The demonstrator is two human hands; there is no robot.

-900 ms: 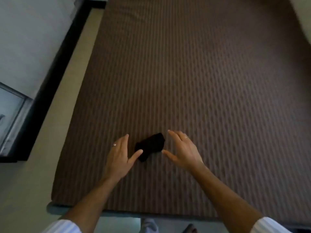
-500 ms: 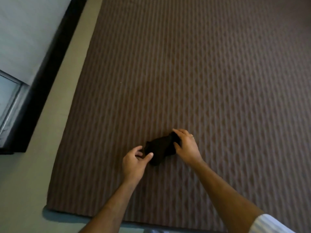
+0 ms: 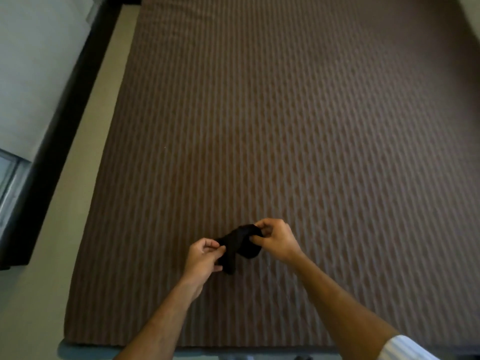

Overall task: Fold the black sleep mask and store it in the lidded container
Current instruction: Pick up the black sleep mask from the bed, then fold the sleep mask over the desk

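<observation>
— what are you holding right now?

— i'm holding the black sleep mask (image 3: 240, 242) between both hands, just above the near part of the brown striped bedspread (image 3: 285, 126). my left hand (image 3: 202, 258) is pinching its lower left end between thumb and fingertips, and my right hand (image 3: 275, 240) is pinching its upper right end the same way, fingers curled in around the fabric.

— is it lying flat?

— no, it's bunching and sagging. it's running on a slant from my left hand up to my right, and a rounded lobe is hanging down below my right hand while a narrower piece is drooping beside my left palm. i can't tell whether the lowest part is brushing the cover or hanging clear of it.

— where are your arms sitting?

— both forearms are reaching in from the near edge of the bed, bare up to a pale striped sleeve (image 3: 405, 346) showing on my right arm. my hands are staying close together, with only the mask between them.

— anything else around?

— a pale floor (image 3: 78, 178) is running along the left of the bed, with a dark baseboard (image 3: 52, 120) and a light wall (image 3: 31, 61) past it.
</observation>
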